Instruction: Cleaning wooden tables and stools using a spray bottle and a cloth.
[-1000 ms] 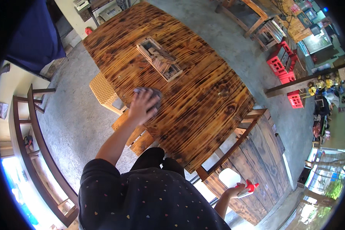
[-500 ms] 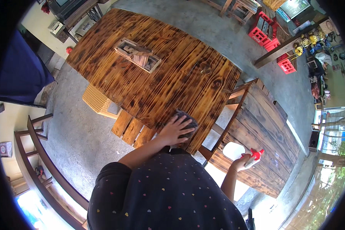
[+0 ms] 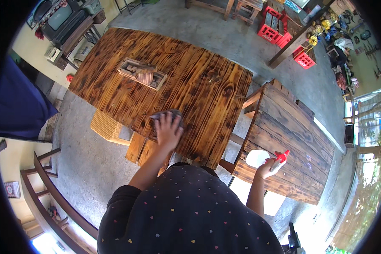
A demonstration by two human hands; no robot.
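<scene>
My left hand lies on a dark grey cloth, pressing it to the glossy brown wooden table near its front edge. The fingers reach forward over the cloth, and part of it is hidden beneath them. Off to the right, my right hand grips a white spray bottle by the neck, just under its red trigger head. The bottle is tilted, its white body pointing left, above a second wooden table. Farther back on the first table sits a wooden box with pieces of wood in it.
The second, duller wooden table stands close on the right. A woven tan stool and a slatted wooden bench are tucked along the near left side. Red crates stand on the floor beyond, near a wooden post.
My left hand has slid the cloth leftward and forward across the table. The right hand still holds the spray bottle over the second table. The whole view has shifted a little.
</scene>
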